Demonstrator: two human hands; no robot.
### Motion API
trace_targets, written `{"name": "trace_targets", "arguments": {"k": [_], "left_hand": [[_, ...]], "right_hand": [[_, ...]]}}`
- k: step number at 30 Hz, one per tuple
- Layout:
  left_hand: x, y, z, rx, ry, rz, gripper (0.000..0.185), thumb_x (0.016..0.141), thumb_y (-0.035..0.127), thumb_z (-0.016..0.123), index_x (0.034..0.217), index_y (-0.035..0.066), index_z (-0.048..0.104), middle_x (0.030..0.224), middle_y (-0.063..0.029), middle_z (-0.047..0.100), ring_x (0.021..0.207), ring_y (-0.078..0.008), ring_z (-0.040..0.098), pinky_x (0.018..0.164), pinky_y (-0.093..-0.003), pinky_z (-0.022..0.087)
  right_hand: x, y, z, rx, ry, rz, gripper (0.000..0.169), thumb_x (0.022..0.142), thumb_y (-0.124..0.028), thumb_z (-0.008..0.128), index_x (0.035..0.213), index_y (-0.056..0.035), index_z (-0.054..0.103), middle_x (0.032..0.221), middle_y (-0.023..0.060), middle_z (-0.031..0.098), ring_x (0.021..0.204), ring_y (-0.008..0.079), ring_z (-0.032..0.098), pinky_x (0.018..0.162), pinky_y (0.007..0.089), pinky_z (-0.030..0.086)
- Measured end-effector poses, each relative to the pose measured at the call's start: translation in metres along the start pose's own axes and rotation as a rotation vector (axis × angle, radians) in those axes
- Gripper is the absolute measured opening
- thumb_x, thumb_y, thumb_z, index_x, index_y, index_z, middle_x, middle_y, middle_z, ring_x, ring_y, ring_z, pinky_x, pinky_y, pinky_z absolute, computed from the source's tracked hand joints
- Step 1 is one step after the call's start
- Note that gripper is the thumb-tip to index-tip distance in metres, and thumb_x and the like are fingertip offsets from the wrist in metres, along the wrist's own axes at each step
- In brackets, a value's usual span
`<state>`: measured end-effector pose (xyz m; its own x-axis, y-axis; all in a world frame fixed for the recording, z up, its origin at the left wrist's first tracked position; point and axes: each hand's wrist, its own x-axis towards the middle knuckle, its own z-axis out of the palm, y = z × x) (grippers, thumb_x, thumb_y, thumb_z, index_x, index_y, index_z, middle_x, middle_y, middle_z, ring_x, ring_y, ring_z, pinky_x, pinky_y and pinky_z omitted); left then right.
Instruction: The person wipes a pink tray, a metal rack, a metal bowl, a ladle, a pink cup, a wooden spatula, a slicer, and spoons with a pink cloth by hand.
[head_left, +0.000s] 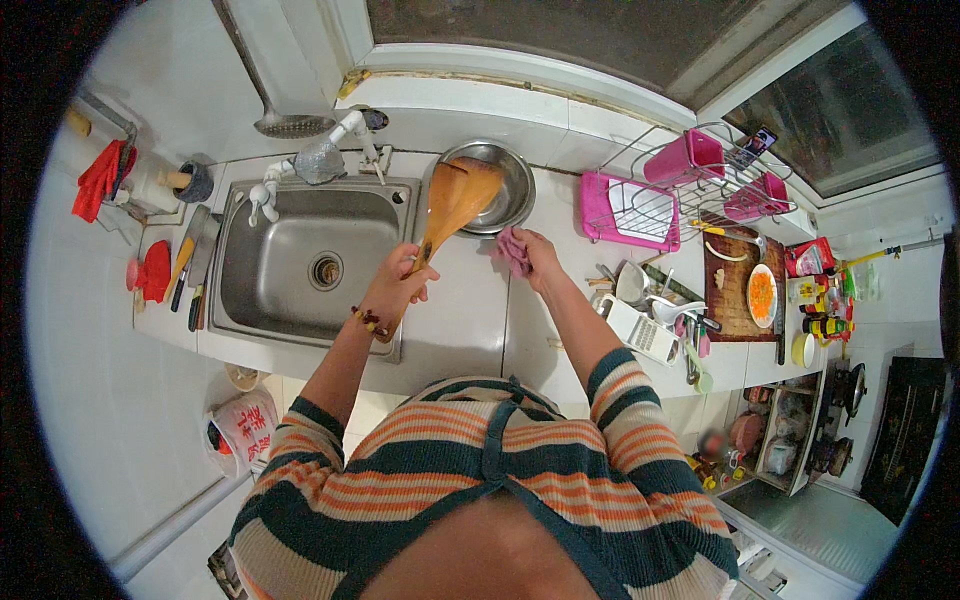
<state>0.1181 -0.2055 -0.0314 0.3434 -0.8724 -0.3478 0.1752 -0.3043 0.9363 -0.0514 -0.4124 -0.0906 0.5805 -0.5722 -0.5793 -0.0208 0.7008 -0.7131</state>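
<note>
My left hand (405, 277) grips the handle of a broad wooden spatula (466, 195). A second wooden edge seems to overlap its head, but I cannot tell whether it is another utensil. The head points away from me, over a round stainless steel basin (516, 191) on the counter. A crumpled pink cloth (514, 253) is pinched in my right hand (540, 259), just in front of the basin and apart from the spatula. Left of the basin lies the steel sink (300, 225), its drain uncovered and a white faucet (262, 199) above it.
To the right stand a pink-trayed dish rack (630, 214), a white grater (641, 330) among utensils, and a cutting board (727, 289) bearing a plate of shredded orange food (762, 296). Knives (196, 247) lie left of the sink. A skimmer (292, 126) hangs behind it.
</note>
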Motion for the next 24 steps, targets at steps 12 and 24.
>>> {"name": "trace_targets", "arguments": {"k": [12, 24], "left_hand": [[0.053, 0.033, 0.0, 0.206, -0.088, 0.174, 0.035, 0.084, 0.007, 0.055, 0.118, 0.004, 0.043, 0.083, -0.0059, 0.06, 0.062, -0.0095, 0.052, 0.057, -0.0242, 0.046], [0.143, 0.085, 0.082, 0.966, -0.14, 0.278, 0.03, 0.083, 0.017, 0.053, 0.112, 0.012, 0.05, 0.096, -0.0167, 0.062, 0.089, -0.0356, 0.059, 0.075, -0.0435, 0.047]], "right_hand": [[0.025, 0.015, 0.034, 0.029, -0.001, -0.018, 0.036, 0.084, -0.008, 0.057, 0.112, 0.0064, 0.04, 0.079, 0.0119, 0.061, 0.063, 0.0214, 0.063, 0.053, 0.0316, 0.054], [-0.051, 0.047, -0.049, 0.01, 0.132, 0.064, 0.023, 0.087, -0.02, 0.056, 0.101, -0.001, 0.055, 0.081, 0.0065, 0.062, 0.065, 0.0148, 0.061, 0.05, 0.0253, 0.046]]}}
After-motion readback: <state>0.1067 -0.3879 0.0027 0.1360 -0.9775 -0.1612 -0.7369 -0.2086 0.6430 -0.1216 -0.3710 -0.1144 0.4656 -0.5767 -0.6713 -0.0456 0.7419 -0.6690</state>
